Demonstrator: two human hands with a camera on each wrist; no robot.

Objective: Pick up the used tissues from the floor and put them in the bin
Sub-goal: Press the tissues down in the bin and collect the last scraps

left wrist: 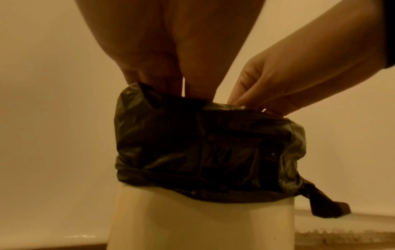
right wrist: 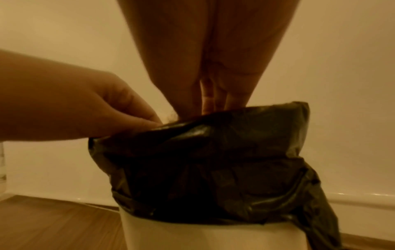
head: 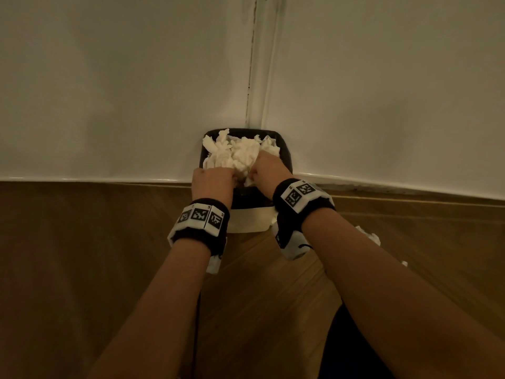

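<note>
head view steep down; wrist views low, close; all share bin (head: 247,220).

Wood floor (head: 82,269): bin (head: 247,221) in corner, tissue (head: 369,236) beside.

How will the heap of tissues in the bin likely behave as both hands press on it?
The tissues look crumpled and airy, so they should squash easily, then probably spring back. They stand above the black liner, so loose pieces may spill over. The bin looks small and might shift.

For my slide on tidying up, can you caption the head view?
Both hands, left hand and right hand, push white tissues into the black-lined bin.
</note>
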